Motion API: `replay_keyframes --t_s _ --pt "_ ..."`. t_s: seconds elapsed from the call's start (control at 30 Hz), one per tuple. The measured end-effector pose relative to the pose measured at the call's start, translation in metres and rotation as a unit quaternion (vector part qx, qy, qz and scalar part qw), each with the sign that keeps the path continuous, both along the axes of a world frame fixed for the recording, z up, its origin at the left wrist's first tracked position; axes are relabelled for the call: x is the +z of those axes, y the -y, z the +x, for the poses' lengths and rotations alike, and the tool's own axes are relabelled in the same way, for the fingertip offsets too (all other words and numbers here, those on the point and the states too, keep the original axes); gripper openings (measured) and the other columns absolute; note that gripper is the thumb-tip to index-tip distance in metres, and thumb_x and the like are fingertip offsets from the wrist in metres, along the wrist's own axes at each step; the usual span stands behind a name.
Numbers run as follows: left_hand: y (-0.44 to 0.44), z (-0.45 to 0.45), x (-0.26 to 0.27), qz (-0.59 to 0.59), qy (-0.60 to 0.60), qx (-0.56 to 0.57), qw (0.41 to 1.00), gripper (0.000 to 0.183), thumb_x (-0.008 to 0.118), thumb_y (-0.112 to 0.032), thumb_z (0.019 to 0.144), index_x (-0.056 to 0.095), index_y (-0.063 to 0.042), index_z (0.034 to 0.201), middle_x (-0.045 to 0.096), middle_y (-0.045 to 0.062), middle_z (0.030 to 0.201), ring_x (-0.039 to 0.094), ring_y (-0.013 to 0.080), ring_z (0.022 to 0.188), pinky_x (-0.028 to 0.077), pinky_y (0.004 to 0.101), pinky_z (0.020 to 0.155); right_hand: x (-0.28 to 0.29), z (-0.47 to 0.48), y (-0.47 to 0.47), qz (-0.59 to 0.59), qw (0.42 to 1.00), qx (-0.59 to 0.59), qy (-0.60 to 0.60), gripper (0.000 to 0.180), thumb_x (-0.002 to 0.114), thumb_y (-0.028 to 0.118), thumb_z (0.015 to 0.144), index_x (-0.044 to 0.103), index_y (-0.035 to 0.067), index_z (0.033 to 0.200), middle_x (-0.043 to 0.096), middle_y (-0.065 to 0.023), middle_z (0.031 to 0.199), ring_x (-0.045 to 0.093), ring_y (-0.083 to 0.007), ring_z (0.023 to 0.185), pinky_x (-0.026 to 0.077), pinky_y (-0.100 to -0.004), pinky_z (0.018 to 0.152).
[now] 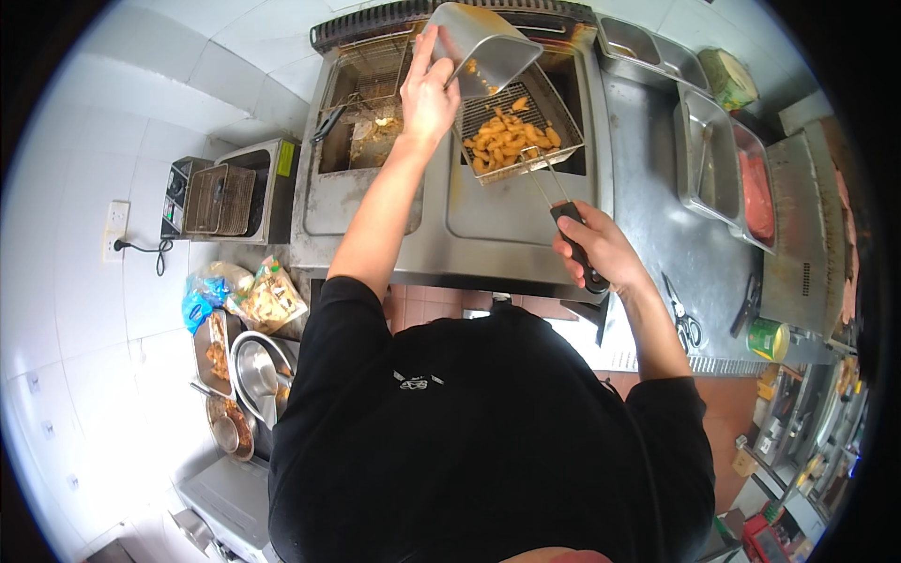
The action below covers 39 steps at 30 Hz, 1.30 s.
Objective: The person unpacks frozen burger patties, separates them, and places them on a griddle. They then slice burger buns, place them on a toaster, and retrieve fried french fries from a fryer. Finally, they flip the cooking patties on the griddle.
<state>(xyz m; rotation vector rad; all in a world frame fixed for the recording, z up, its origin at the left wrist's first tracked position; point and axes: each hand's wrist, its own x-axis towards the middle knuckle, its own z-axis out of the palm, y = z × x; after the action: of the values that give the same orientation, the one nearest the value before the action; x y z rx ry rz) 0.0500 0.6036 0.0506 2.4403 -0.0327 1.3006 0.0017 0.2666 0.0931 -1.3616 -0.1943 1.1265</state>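
Observation:
My left hand (pixel 431 91) grips a deep stainless steel pan (pixel 479 46), tipped on its side over the right fryer, with crumbs on its inner wall. Below its mouth, a wire fry basket (pixel 574 141) holds a heap of golden breaded pieces (pixel 510 141) and lies over the fryer opening. Its black handle (pixel 578 246) is held in my right hand (pixel 598 243). Another wire basket (pixel 373 77) sits tilted over the left fryer well, where fried crumbs (pixel 380 134) are visible.
Left stands a small countertop fryer (pixel 281 204) with a basket, near bagged food (pixel 271 295), a tray of fried pieces (pixel 217 352) and a steel bowl (pixel 257 366). On the right steel counter (pixel 640 162) are steel pans (pixel 711 162), scissors (pixel 681 317), a knife (pixel 745 306) and a green-yellow can (pixel 769 339).

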Motion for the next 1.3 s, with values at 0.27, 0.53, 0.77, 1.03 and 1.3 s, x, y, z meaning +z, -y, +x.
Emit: replay_keyframes --t_s 0.27,0.53,0.77,1.03,1.3 --pt "0.003 -0.015 0.016 0.141 0.035 -0.046 0.988 0.023 0.065 0.009 0.078 0.051 -0.008 0.071 0.052 0.007 0.157 0.053 0.037 0.142 0.066 0.043 0.087 0.0 -0.003 -0.004 -0.004 0.999 -0.006 0.034 0.019 0.052 0.017 0.109 0.051 0.0 0.119 0.056 -0.0046 0.076 0.053 -0.0119 0.049 0.046 -0.0289 0.041" --pt "0.005 -0.061 0.027 -0.086 0.063 0.035 0.994 0.022 0.066 0.007 0.079 0.046 0.002 0.072 0.047 0.022 0.16 0.053 0.0359 0.142 0.054 0.0366 0.102 0.006 -0.007 -0.001 -0.004 0.999 0.003 0.038 0.03 0.053 0.019 0.109 0.05 0.002 0.133 0.055 -0.0034 0.076 0.051 -0.0104 0.047 0.043 -0.0269 0.04" --pt "0.032 -0.285 0.023 -0.355 0.059 0.276 0.891 0.021 0.061 0.007 0.08 0.044 -0.003 0.074 0.058 0.005 0.084 0.051 0.0136 0.072 0.047 0.0277 0.077 0.054 0.005 -0.014 -0.034 0.996 0.037 0.08 0.031 0.052 0.018 0.109 0.05 0.003 0.135 0.054 -0.0024 0.07 0.048 -0.0112 0.04 0.038 -0.0281 0.034" --pt "0.088 -0.434 -0.015 -0.547 0.215 0.313 0.746 0.027 0.056 0.011 0.086 0.07 -0.001 0.106 0.069 0.001 0.094 0.059 0.0067 0.08 0.044 0.0218 0.076 0.06 0.053 -0.192 0.079 0.983 0.139 0.089 0.025 0.051 0.022 0.111 0.053 0.003 0.128 0.051 0.0004 0.076 0.04 -0.0061 0.05 0.038 -0.0251 0.042" --pt "0.101 -0.467 -0.015 -0.542 0.27 0.366 0.707 0.024 0.055 0.011 0.087 0.07 -0.002 0.1 0.065 -0.003 0.087 0.051 0.0029 0.072 0.04 0.0191 0.069 0.035 0.088 -0.259 0.112 0.988 0.08 0.069 0.023 0.052 0.023 0.111 0.055 0.003 0.123 0.051 0.0019 0.076 0.041 -0.0052 0.053 0.035 -0.0235 0.043"
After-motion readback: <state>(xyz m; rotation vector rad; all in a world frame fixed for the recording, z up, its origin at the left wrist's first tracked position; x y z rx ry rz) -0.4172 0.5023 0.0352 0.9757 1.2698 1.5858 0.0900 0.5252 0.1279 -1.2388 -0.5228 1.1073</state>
